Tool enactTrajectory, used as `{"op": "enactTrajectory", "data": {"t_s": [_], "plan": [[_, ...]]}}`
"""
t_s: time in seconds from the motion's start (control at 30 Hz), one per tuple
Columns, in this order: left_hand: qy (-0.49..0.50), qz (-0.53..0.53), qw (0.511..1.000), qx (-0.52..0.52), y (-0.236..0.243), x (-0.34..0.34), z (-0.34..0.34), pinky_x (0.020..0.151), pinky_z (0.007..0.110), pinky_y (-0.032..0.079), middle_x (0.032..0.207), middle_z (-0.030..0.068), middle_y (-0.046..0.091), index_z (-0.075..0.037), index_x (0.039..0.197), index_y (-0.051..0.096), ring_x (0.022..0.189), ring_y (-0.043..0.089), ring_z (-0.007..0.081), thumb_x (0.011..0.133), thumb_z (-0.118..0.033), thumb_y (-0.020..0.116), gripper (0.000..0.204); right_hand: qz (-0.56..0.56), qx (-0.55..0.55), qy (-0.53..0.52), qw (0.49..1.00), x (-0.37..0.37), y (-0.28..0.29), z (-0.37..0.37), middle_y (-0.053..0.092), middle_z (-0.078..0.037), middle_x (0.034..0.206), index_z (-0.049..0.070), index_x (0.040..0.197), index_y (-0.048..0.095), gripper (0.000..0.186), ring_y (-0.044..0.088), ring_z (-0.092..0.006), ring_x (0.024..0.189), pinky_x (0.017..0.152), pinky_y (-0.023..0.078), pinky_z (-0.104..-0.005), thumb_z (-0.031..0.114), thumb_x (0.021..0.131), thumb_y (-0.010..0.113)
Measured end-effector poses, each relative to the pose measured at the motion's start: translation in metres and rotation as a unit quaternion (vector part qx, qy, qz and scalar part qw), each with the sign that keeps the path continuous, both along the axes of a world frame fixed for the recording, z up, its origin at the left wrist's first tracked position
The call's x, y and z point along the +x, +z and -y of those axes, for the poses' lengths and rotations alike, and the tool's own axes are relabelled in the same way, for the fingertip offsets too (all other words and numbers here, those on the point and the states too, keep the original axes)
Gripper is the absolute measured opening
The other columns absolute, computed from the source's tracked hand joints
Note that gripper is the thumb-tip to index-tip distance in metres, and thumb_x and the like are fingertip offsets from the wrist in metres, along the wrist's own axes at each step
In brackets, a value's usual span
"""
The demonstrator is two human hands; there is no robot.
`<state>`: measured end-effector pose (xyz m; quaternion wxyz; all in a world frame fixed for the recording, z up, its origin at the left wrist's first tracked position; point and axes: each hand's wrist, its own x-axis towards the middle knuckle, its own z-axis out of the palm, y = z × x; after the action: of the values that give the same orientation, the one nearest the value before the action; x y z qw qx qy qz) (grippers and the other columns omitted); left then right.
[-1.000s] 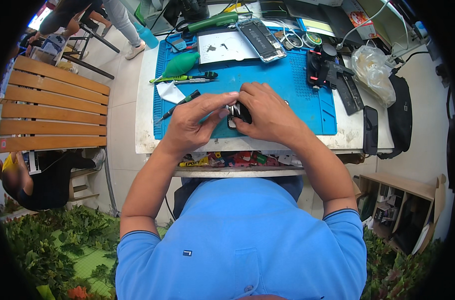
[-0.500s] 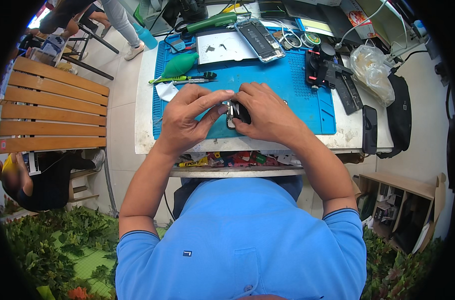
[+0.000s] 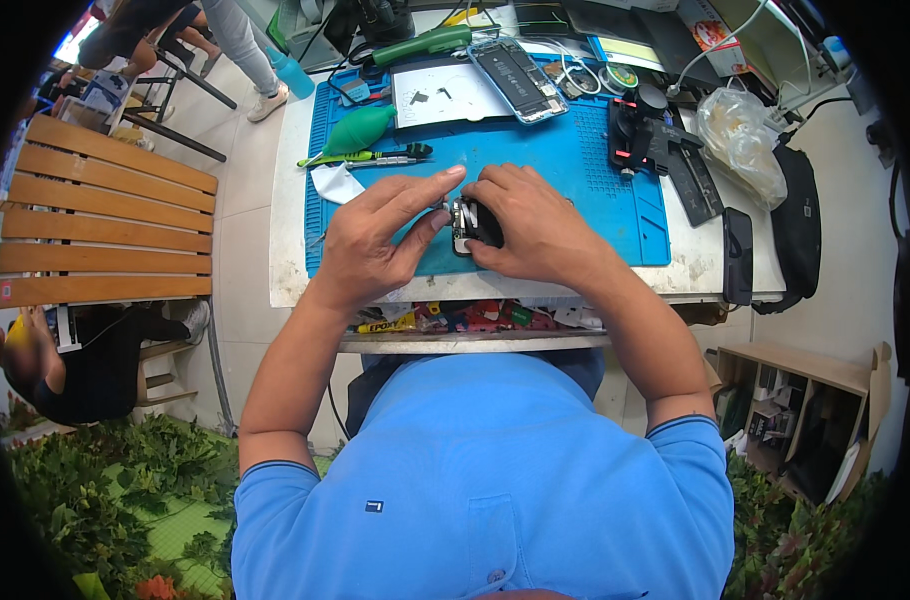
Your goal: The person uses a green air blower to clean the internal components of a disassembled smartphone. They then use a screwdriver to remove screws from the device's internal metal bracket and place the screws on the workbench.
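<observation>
Over the blue work mat (image 3: 520,150), my right hand (image 3: 540,222) is wrapped round a dark phone display part (image 3: 463,240) with a metal-edged end facing left. My fingers cover much of that part. Just left of that end is my left hand (image 3: 373,232), its thumb and forefinger bent toward each other around a tiny greyish bit at the thumb tip, too small to name. A narrow gap separates these fingertips from the display part. Farther back, an opened phone body (image 3: 518,80) with its battery showing lies across a white sheet (image 3: 445,97).
Left on the mat are a green air blower (image 3: 361,131), screwdrivers (image 3: 375,158) and a white cloth (image 3: 335,184). To the right are a black clamp-like holder (image 3: 640,130), a dark phone (image 3: 738,258) and a plastic bag (image 3: 740,145). An open drawer (image 3: 475,342) sits below the table edge.
My left fingertips have drawn slightly left, off the end of the display part, and a gap shows there now. My right hand keeps its hold.
</observation>
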<state>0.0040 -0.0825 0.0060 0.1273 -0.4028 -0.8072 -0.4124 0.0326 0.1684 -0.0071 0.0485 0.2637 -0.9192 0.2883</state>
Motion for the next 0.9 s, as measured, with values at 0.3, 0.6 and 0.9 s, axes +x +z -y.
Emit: {"op": "enactTrajectory", "data": {"t_s": [0.3, 0.6, 0.9], "plan": [[-0.03, 0.049, 0.997, 0.05, -0.015, 0.002, 0.004, 0.095, 0.033, 0.069, 0.122, 0.013, 0.08, -0.007, 0.16, 0.067, 0.107, 0.081, 0.0203, 0.097, 0.002, 0.088, 0.067, -0.007, -0.023, -0.01, 1.0, 0.007, 0.009, -0.014, 0.07, -0.018, 0.125, 0.0, 0.133, 0.074, 0.064, 0.067, -0.0388, 0.121, 0.107, 0.053, -0.0482, 0.034, 0.083, 0.095], [0.021, 0.1, 0.986, 0.134, -0.023, 0.004, 0.009, 0.093, 0.033, 0.071, 0.12, 0.0127, 0.079, -0.002, 0.161, 0.064, 0.104, 0.082, 0.018, 0.1, 0.0, 0.087, 0.065, -0.023, -0.003, -0.031, 0.999, 0.01, 0.007, -0.031, 0.072, -0.016, 0.118, 0.0, 0.13, 0.076, 0.048, 0.068, -0.0362, 0.116, 0.104, 0.052, -0.0477, 0.026, 0.091, 0.087], [0.073, 0.251, 0.922, 0.285, -0.03, -0.016, -0.006, 0.102, 0.032, 0.066, 0.127, 0.0143, 0.074, 0.003, 0.155, 0.056, 0.116, 0.079, 0.0199, 0.105, 0.003, 0.081, 0.056, -0.035, 0.009, -0.045, 0.998, -0.004, 0.002, -0.03, 0.072, -0.018, 0.115, 0.001, 0.126, 0.076, 0.027, 0.068, -0.0397, 0.113, 0.103, 0.053, -0.0499, 0.009, 0.101, 0.072]]}}
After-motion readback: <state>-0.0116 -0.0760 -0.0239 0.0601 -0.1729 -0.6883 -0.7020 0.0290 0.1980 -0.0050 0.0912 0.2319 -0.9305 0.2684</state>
